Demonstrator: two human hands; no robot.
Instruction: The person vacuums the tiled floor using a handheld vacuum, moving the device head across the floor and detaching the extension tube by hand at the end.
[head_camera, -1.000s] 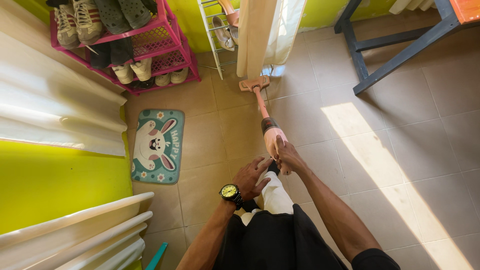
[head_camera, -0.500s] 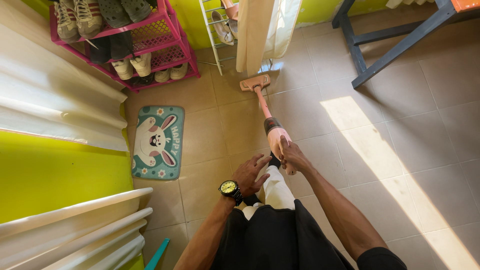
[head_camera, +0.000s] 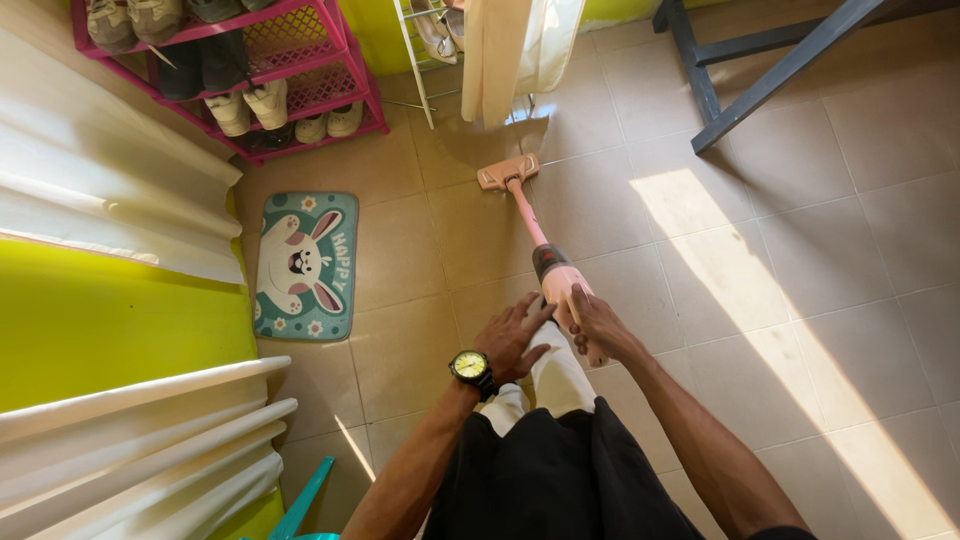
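I see a pink stick vacuum stretched out over the tan tiled floor, its slim wand running up and away from me to the flat floor head, which sits on the tiles just in front of the hanging cream curtain. The thicker body of the vacuum, with a dark band where the wand joins it, lies close to my hands. My right hand is wrapped around the handle end of that body, fingers curled over it in a closed grip. My left hand, with a yellow-faced wristwatch on the wrist, rests beside it with the fingers loosely spread and the fingertips touching the lower side of the vacuum body; it does not close around anything. Below the hands I see a leg in light trousers and a dark garment. To the left of the wand, well apart from it, a teal doormat with a rabbit picture lies on the tiles. Further up, against the yellow-green wall, stands a pink shoe rack filled with shoes, and beside it a white wire rack holding more shoes. At upper right a dark blue table frame stands on the floor, with a band of sunlight crossing the tiles below it.
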